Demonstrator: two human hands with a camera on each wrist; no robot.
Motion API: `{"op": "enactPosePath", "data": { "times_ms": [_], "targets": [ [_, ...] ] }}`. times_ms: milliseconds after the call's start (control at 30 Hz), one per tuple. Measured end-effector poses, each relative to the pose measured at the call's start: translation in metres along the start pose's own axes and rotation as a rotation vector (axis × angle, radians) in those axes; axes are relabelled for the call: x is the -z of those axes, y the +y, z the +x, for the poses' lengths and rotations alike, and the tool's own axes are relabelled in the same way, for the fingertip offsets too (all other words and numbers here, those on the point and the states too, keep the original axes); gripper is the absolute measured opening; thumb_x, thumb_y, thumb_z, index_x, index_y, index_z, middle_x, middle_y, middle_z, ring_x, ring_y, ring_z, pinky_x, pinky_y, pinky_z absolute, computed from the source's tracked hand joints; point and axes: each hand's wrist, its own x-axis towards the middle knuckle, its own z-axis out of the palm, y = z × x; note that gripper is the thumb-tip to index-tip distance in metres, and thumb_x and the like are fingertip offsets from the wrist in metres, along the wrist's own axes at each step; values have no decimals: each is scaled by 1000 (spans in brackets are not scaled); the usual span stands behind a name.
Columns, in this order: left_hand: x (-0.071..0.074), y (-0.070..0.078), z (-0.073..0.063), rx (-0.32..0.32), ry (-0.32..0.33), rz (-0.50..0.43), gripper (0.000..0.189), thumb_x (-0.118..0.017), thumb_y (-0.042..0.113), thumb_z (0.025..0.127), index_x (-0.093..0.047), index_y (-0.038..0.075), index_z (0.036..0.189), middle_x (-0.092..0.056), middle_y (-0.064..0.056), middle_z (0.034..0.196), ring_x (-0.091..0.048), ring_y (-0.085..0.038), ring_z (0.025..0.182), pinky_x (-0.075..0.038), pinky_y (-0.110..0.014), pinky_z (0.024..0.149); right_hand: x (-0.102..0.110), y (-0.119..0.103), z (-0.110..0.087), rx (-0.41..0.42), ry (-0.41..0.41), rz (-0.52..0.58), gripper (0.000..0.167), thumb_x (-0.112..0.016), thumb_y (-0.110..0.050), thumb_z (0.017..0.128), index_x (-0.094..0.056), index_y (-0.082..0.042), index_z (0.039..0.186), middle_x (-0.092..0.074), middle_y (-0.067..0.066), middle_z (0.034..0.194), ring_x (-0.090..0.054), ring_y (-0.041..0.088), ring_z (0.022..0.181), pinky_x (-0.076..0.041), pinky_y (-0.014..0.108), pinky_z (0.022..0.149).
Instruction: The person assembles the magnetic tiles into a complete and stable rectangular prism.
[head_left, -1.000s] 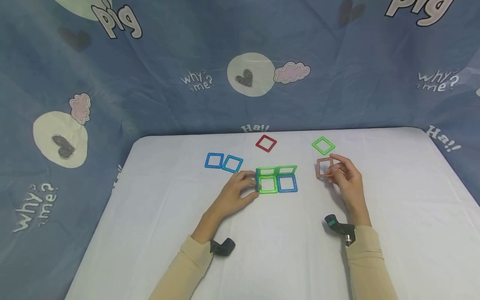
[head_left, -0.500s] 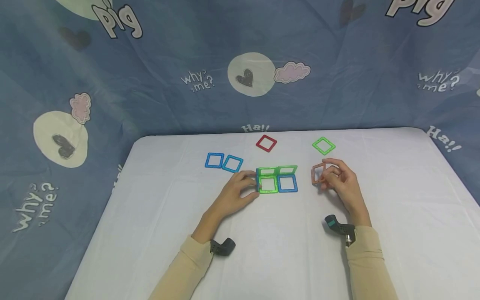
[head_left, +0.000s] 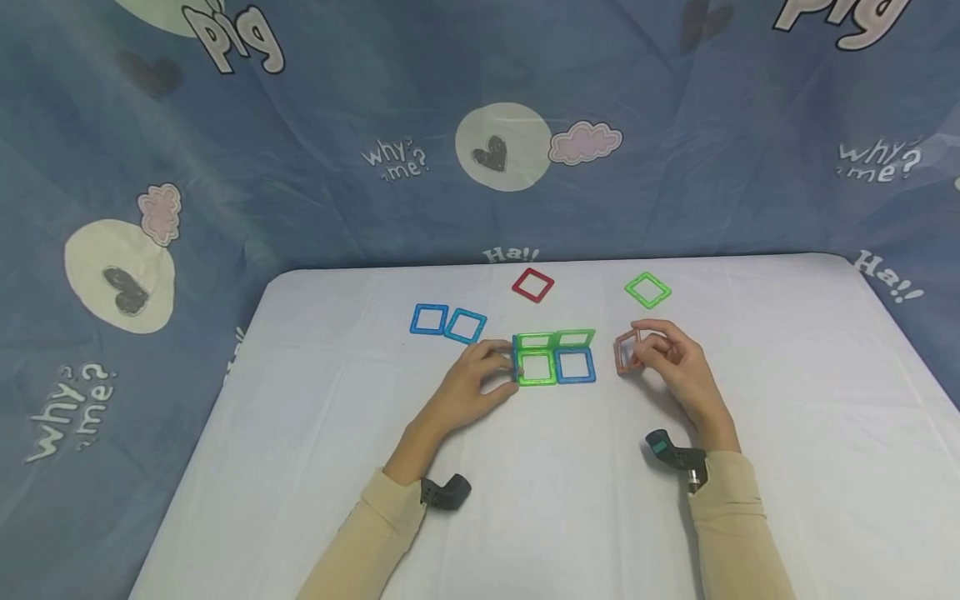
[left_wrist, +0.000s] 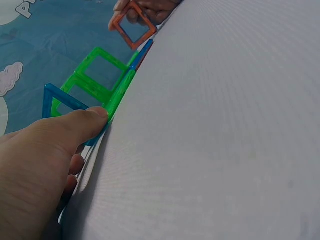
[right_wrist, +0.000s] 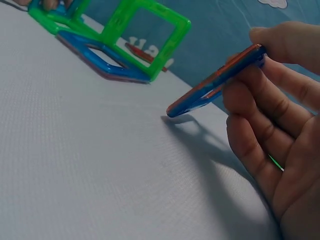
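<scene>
My right hand (head_left: 686, 367) pinches an orange square magnetic tile (head_left: 618, 354) between thumb and fingers, tilted and just above the table. In the right wrist view this tile (right_wrist: 215, 82) shows blue on its lower face. Left of it is a joined group: a flat green tile (head_left: 536, 383), a flat blue tile (head_left: 576, 380), two raised green tiles (head_left: 576, 332) along the back, and an upright blue tile (head_left: 514, 358) on the left side. My left hand (head_left: 476, 387) holds that upright blue tile, the thumb (left_wrist: 92, 120) at the near corner; its other fingers are partly hidden.
Two blue tiles (head_left: 429, 332) lie behind the left hand. Farther back are a red tile (head_left: 533, 298) and a green tile (head_left: 648, 305). Past the white table's (head_left: 337, 333) back edge hangs a blue printed cloth (head_left: 337, 100).
My right hand has moved left with the orange tile, toward the joined group, turning the tile more edge-on. My left hand and the group stay in place.
</scene>
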Motion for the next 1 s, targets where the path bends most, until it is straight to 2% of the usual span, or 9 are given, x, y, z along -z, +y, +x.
{"op": "enactPosePath", "data": {
  "times_ms": [167, 233, 367, 467, 533, 633, 700, 867, 1000],
  "targets": [
    [0, -1, 0, 7, -4, 4, 20, -71, 30, 84, -67, 24, 103, -52, 5, 133, -43, -16, 129, -39, -36, 109, 0, -1, 0, -2, -19, 0, 41, -60, -18, 93, -49, -6, 131, -66, -11, 80, -64, 7, 80, -28, 44, 107],
    [0, -1, 0, 5, -3, 5, 20, -71, 30, 84, -67, 24, 103, -52, 5, 133, -43, -15, 129, -40, -36, 109, -1, -1, 1, 0, -23, 1, 41, -60, -18, 93, -50, -6, 131, -67, -10, 81, -64, 8, 80, -25, 47, 108],
    [-1, -2, 0, 0, -1, 5, 20, -71, 30, 84, -67, 24, 103, -52, 6, 132, -43, -15, 129, -40, -36, 109, -3, 1, 2, 9, -39, -26, 41, -59, -19, 93, -50, -7, 131, -67, -6, 82, -66, 9, 81, -32, 34, 104],
    [0, -2, 0, -4, 1, 5, 20, -71, 30, 84, -67, 24, 103, -52, 5, 132, -43, -15, 129, -40, -36, 109, -6, 1, 3, 15, -59, -41, 40, -59, -18, 93, -50, -7, 131, -67, -2, 83, -68, 12, 81, -41, 22, 94],
    [0, -1, 0, -5, 0, 4, 21, -70, 30, 84, -67, 24, 103, -52, 5, 132, -43, -16, 129, -39, -36, 109, -9, -4, 2, 16, -69, -44, 40, -59, -17, 93, -50, -6, 131, -67, 2, 83, -68, 13, 81, -46, 18, 87],
    [0, -1, 0, -3, -3, 6, 21, -70, 31, 85, -67, 24, 104, -52, 5, 133, -43, -15, 129, -39, -36, 110, -13, -14, 0, 20, -68, -56, 39, -58, -15, 94, -50, -3, 130, -66, 7, 83, -68, 14, 80, -49, 17, 81],
    [0, -1, 0, 0, -5, 5, 21, -70, 31, 85, -67, 24, 104, -52, 6, 133, -43, -15, 129, -39, -35, 110, -13, -14, 0, 27, -64, -59, 40, -59, -16, 94, -50, -3, 130, -66, 6, 83, -68, 13, 80, -48, 17, 82],
    [0, -1, 0, 14, -13, 10, 21, -70, 31, 85, -67, 25, 105, -51, 6, 133, -43, -14, 129, -39, -35, 110, -11, 2, 4, 78, -58, -46, 39, -58, -15, 94, -51, -5, 130, -68, -1, 83, -67, 12, 79, -48, 18, 82],
    [-1, -2, 0, 17, -12, 16, 21, -70, 32, 85, -67, 25, 105, -51, 6, 133, -43, -14, 129, -39, -35, 110, -12, 1, 3, 83, -54, -52, 38, -58, -15, 94, -52, -7, 130, -68, -2, 83, -67, 12, 80, -47, 18, 83]
  ]
}}
